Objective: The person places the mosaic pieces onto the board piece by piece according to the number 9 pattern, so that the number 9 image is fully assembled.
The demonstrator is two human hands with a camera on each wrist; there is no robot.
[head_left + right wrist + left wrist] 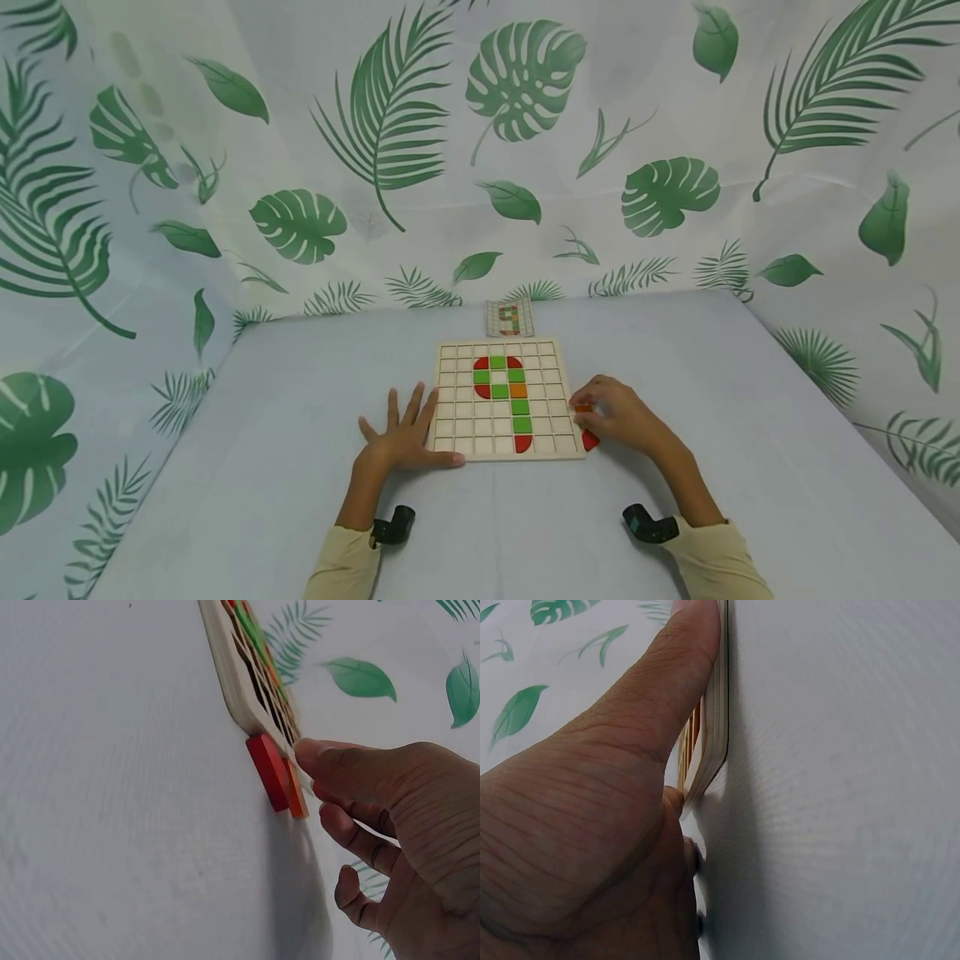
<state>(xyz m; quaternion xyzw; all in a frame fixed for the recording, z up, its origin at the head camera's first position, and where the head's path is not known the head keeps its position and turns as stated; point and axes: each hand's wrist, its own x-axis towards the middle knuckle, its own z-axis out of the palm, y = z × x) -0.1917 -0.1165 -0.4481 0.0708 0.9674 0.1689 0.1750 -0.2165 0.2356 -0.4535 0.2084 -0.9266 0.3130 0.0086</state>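
Note:
A wooden grid board point(465, 410) lies on the table with red, green and orange tiles set in it in the shape of a 9. My left hand point(405, 442) is spread at its left side, thumb along the near edge; in the left wrist view the thumb point(679, 667) touches the board's edge. Beside the right edge, my right hand point(617, 412) has bent fingers, with thumb and index close together over an orange tile point(298, 793). Whether they pinch it is unclear. A red tile point(590, 441) lies against the board's near right corner.
Behind the board a small card point(492, 321) shows a similar 9 pattern on a grid. The pale table point(300, 400) is enclosed by leaf-printed cloth point(435, 250) at the back and sides. A dark wrist camera point(648, 525) sits on each forearm.

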